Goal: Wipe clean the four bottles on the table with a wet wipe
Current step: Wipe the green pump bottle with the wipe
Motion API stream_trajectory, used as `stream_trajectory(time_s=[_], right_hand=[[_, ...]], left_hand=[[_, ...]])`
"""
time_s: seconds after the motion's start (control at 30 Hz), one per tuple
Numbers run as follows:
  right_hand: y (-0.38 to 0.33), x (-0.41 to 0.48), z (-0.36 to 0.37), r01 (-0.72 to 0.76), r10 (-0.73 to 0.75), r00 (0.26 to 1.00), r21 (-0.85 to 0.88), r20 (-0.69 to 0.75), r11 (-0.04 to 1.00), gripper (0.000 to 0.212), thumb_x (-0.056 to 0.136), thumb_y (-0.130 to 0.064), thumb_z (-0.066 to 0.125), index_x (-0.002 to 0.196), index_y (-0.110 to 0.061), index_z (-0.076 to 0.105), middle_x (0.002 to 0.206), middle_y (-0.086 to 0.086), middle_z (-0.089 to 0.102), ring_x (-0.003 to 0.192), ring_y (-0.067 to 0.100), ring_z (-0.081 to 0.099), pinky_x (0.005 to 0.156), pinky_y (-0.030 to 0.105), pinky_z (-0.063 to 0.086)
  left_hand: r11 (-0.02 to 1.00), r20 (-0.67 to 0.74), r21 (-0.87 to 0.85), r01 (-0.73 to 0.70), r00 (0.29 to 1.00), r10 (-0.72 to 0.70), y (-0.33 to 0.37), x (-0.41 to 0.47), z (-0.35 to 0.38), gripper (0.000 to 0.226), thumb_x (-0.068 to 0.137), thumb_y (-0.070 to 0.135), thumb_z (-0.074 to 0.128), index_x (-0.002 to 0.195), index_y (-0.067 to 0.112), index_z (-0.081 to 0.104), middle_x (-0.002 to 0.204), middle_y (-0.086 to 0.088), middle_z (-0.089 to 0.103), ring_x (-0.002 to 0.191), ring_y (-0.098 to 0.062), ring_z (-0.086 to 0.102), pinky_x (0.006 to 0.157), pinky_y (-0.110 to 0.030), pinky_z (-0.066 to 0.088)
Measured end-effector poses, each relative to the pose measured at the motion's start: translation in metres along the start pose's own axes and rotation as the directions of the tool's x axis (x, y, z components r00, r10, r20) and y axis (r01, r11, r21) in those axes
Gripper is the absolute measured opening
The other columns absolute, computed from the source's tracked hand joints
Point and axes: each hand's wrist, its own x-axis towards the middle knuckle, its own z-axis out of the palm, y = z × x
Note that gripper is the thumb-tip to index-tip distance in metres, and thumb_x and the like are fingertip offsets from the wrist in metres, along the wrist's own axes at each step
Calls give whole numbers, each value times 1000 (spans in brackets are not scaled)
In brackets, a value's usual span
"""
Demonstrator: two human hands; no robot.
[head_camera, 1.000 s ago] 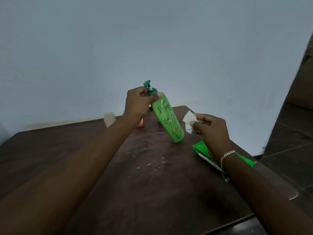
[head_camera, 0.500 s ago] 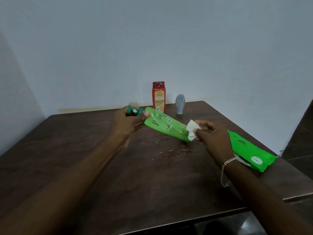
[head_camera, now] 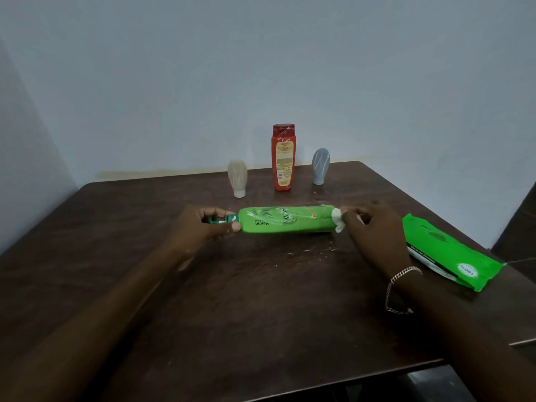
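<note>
A green pump bottle (head_camera: 285,219) lies level above the middle of the dark table (head_camera: 261,300), pump end to the left. My left hand (head_camera: 203,226) grips its dark green pump. My right hand (head_camera: 374,227) pinches a white wet wipe (head_camera: 338,223) against the bottle's base at the right end. Three more bottles stand upright near the far edge: a beige one (head_camera: 237,177) at left, a tall red one (head_camera: 283,156) in the middle, a grey one (head_camera: 320,165) at right.
A green pack of wet wipes (head_camera: 452,252) lies near the table's right edge, just right of my right wrist. Small crumbs (head_camera: 307,252) dot the tabletop below the bottle. A pale wall stands behind the table and to the left.
The green bottle went from tilted with its pump up to lying level. My right hand brought the wipe against its base. The view shifted, bringing the three standing bottles into sight.
</note>
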Motion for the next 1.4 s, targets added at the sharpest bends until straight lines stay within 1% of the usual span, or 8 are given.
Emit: stream_trajectory(time_s=[0.1,0.33,0.53,0.73,0.93,1.13,1.33,1.4], right_hand=[[-2,9,4,90,-81,994,-128,69,988,15,83,-25,67,76,-18,78,73,5,69,76,20,59,64,26,36],[-3,16,13,127,-111,984,-108,140,986,19,78,-19,77,96,-15,78,92,4,72,85,17,66,78,28,49],[-3,26,17,186,-142,970,-227,196,956,12,80,-26,76,88,-17,77,85,2,70,80,18,64,74,33,52],[-18,24,32,228,-139,942,-280,305,932,16,88,-23,66,94,-13,77,91,6,65,81,18,59,68,27,40],[-41,-4,46,455,-372,813,-90,449,886,23,95,-27,60,88,-11,74,87,2,54,69,15,53,61,33,46],[-18,18,40,214,-140,942,-223,306,951,21,95,-25,59,91,-13,76,90,6,58,83,20,57,69,25,34],[-48,-20,56,515,-430,789,-90,439,853,17,95,-20,59,91,-8,71,91,5,56,74,20,53,60,31,42],[-39,-15,48,454,-387,833,-88,396,887,18,93,-23,62,88,-9,73,84,3,53,67,17,51,57,34,46]], left_hand=[[989,64,146,-6,998,-3,-1,1,-1,31,71,15,86,101,16,77,91,-1,79,78,-12,73,68,-21,55],[930,85,358,-80,995,53,-12,7,-7,28,68,37,88,92,28,78,89,9,78,85,-14,73,88,-44,57],[875,166,451,-176,980,112,-12,15,-7,24,73,39,85,94,33,75,89,14,76,82,-5,70,82,-39,58],[822,208,494,-284,956,205,-16,19,-7,49,66,69,71,99,33,76,92,13,74,84,-6,68,78,-47,57],[816,188,474,-332,943,274,-22,15,-5,48,69,65,70,101,29,76,94,15,71,85,-5,66,77,-43,56],[793,196,479,-376,927,321,-22,14,-2,37,75,52,74,102,27,77,92,17,72,84,-7,66,74,-36,55],[788,173,492,-370,929,328,-24,13,2,35,76,46,78,103,24,76,94,14,72,85,-6,65,75,-32,54],[785,178,501,-364,931,318,-24,13,1,32,79,42,81,106,26,76,95,15,72,86,-5,65,76,-34,55]])
